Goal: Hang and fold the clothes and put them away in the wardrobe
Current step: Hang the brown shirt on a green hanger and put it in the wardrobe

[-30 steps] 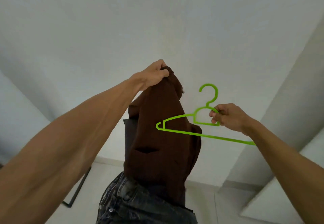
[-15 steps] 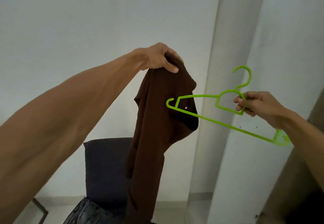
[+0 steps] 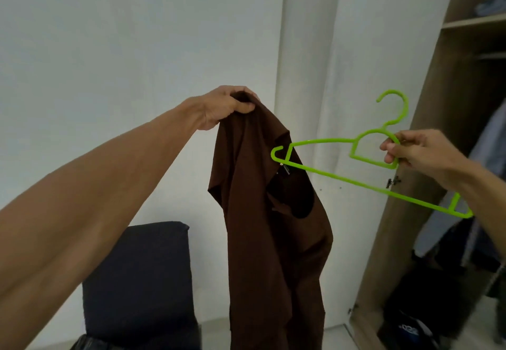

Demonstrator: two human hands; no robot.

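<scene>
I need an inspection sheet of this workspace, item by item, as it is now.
Surface: nothing seen.
Job's things: brown shirt hangs from left hand; green hanger tilted, its tip at the shirt's collar.
Clutter: dark chair behind the shirt.
Hands: left hand grips shirt top; right hand holds hanger below the hook.
Cables: nothing seen.
Surroundings: white wall; open wardrobe at right, clothes inside.

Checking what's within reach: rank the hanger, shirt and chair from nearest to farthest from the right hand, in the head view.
1. hanger: gripped in the right hand itself.
2. shirt: to the left, at the hanger's far end.
3. chair: low on the left, behind the shirt.
</scene>
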